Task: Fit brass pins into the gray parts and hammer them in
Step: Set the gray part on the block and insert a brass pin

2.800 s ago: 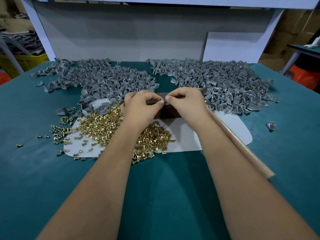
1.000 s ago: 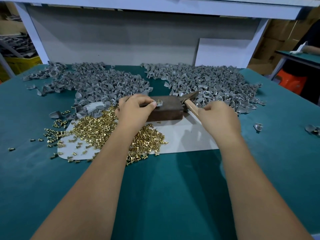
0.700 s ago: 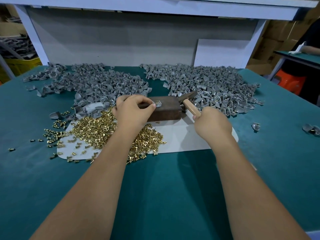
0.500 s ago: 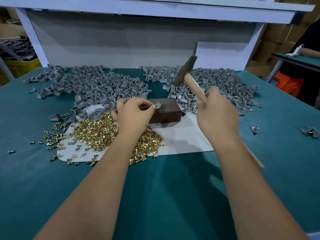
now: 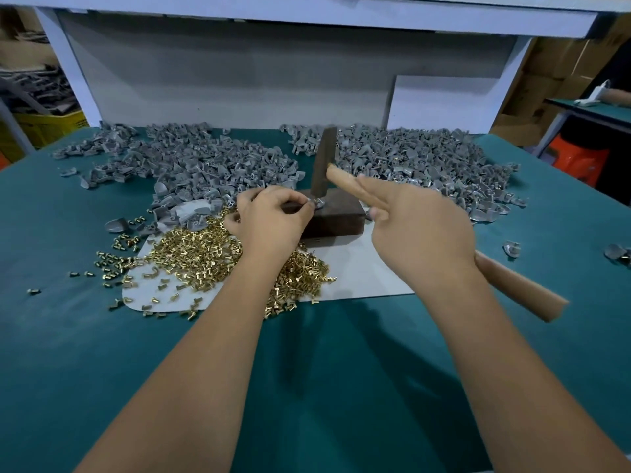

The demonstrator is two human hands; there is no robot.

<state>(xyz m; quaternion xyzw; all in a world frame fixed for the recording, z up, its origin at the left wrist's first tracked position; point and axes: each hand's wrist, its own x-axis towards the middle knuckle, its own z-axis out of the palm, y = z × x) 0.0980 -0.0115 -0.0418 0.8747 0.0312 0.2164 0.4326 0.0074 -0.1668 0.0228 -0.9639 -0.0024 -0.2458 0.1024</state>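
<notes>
My left hand (image 5: 273,220) pinches a small gray part (image 5: 317,202) with a brass pin in it on top of a dark brown block (image 5: 336,216). My right hand (image 5: 423,230) grips the wooden handle of a hammer (image 5: 322,165). The dark hammer head stands down on the gray part. A heap of loose brass pins (image 5: 205,254) lies on a white sheet (image 5: 358,274) under my left wrist. The handle's end sticks out behind my right wrist.
Two big piles of gray parts lie at the back, one pile (image 5: 191,165) on the left and another pile (image 5: 426,162) on the right. A few stray gray parts (image 5: 512,249) lie on the teal table (image 5: 307,387) at the right. A white panel (image 5: 440,104) leans at the back.
My right hand took hold of the hammer, raised it above the block and has now swung the head down onto the gray part. My left hand stayed pinching the part.
</notes>
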